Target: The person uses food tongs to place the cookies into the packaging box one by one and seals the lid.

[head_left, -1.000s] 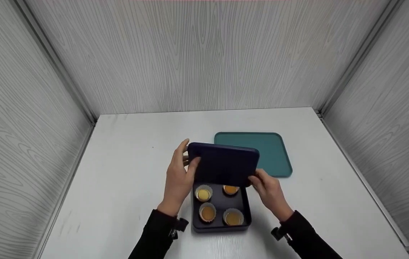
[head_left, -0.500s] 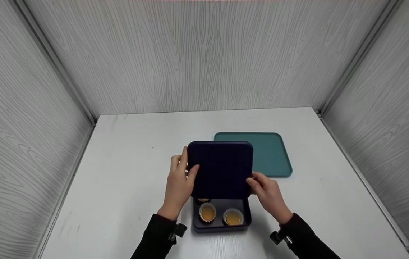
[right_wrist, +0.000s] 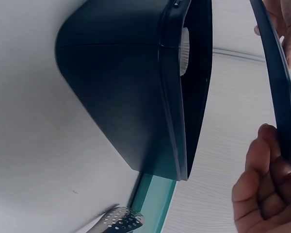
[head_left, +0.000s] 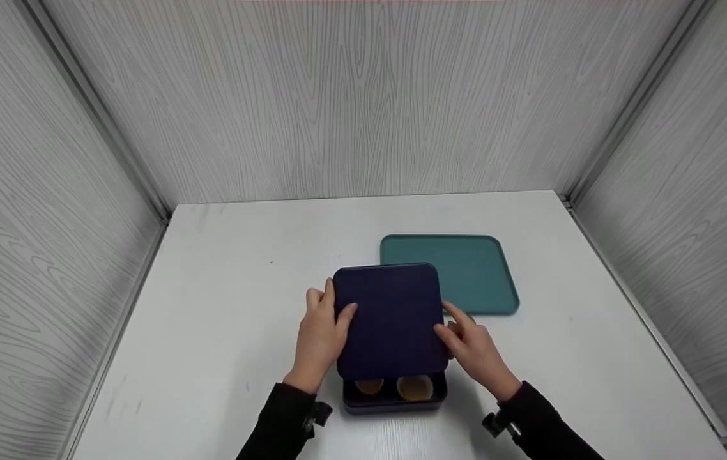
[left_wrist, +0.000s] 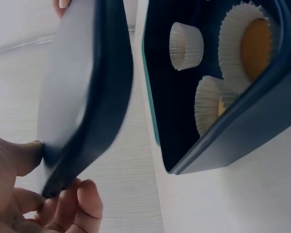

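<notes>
A dark blue square lid (head_left: pixel 391 322) is held tilted above a matching deep box (head_left: pixel 394 407). My left hand (head_left: pixel 320 338) grips its left edge, thumb on top and fingers beneath. At the right edge my right hand (head_left: pixel 477 352) pinches the lid, thumb on top. The left wrist view shows a gap between lid and box. Inside the box stand small cakes in white paper cups, among them a brown-topped cake (left_wrist: pixel 256 48) and a paler cup (left_wrist: pixel 186 46). From the head, only the front cakes (head_left: pixel 415 387) show; the lid hides the others.
A teal tray (head_left: pixel 478 275) lies behind the box, partly covered by the lid. Near the tray, the right wrist view shows the perforated metal end of a utensil (right_wrist: pixel 119 221). Grey wood-grain panels (head_left: pixel 363 96) enclose the white table (head_left: pixel 229 287).
The lid has swung flatter and come nearer over the box, covering the back cakes and more of the front ones. Both hands have moved slightly down with it, still holding its sides.
</notes>
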Available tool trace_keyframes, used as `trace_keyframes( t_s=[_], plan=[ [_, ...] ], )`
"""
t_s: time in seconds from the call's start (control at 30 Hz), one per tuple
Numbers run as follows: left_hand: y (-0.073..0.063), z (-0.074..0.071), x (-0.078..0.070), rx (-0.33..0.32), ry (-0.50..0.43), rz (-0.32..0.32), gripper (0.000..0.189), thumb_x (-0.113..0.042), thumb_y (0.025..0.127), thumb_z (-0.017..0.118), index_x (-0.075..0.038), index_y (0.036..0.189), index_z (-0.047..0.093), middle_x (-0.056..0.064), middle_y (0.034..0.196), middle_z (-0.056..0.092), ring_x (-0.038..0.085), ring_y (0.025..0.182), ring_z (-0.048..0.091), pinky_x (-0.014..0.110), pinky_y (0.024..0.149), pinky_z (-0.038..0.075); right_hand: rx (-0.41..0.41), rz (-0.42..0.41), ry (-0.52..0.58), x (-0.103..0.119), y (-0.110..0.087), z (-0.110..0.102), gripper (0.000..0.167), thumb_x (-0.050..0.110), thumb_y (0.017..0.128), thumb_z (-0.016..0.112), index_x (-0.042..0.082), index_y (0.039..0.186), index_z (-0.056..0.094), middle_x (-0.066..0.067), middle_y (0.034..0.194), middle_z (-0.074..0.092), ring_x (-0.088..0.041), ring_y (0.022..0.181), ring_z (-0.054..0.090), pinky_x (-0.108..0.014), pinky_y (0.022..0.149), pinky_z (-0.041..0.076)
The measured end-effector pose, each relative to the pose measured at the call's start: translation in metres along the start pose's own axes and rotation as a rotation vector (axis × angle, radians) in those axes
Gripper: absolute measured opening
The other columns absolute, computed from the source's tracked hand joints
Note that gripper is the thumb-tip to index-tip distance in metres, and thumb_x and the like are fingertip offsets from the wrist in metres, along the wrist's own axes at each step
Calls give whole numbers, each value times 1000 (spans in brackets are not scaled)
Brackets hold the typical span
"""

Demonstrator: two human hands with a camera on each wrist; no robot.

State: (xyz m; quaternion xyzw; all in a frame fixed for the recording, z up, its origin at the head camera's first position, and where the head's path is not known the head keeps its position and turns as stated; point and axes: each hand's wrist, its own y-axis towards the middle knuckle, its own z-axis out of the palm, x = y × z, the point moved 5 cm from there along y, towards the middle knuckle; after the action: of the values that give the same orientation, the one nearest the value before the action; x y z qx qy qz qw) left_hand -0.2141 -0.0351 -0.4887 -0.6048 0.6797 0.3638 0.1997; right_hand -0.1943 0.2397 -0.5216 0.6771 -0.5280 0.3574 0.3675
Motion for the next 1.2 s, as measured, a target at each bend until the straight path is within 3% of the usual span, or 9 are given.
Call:
trace_keyframes(
  t_s=[0.27, 0.47, 0.73, 0.93, 1.2],
  plan=[
    [-4, 19, 16, 111, 35, -157, 67, -29, 102, 66, 9, 151, 41, 11, 106, 43, 17, 70, 44, 32, 65, 45, 117, 109, -100, -10, -3, 8, 59, 30, 107, 56, -1, 155, 40, 2, 63, 56, -13, 53, 52, -28, 52, 43],
    [-7, 30, 27, 177, 44, -216, 68, -30, 102, 65, 10, 151, 41, 15, 112, 46, 20, 72, 48, 35, 69, 48, 151, 99, -158, -15, -5, 12, 58, 28, 107, 56, -5, 153, 41, 4, 64, 59, -9, 54, 52, -27, 51, 43],
    [-9, 41, 35, 184, 65, -219, 66, -30, 102, 65, 12, 148, 43, 21, 116, 50, 24, 79, 55, 42, 77, 52, 152, 97, -259, -19, -6, 14, 54, 25, 106, 57, -6, 149, 46, 6, 67, 59, -7, 56, 50, -26, 53, 41],
    [-10, 48, 40, 178, 90, -209, 66, -31, 101, 65, 14, 146, 46, 25, 117, 52, 29, 96, 60, 46, 88, 52, 166, 111, -280, -23, -7, 18, 51, 21, 107, 56, -7, 148, 46, 5, 65, 55, -8, 54, 48, -28, 52, 40],
    [-11, 52, 43, 179, 121, -193, 63, -31, 101, 66, 14, 143, 49, 23, 113, 53, 34, 105, 59, 47, 91, 51, 159, 112, -300, -25, -5, 22, 51, 17, 105, 57, -14, 144, 47, -6, 83, 69, -11, 65, 56, -33, 61, 47]
  ],
)
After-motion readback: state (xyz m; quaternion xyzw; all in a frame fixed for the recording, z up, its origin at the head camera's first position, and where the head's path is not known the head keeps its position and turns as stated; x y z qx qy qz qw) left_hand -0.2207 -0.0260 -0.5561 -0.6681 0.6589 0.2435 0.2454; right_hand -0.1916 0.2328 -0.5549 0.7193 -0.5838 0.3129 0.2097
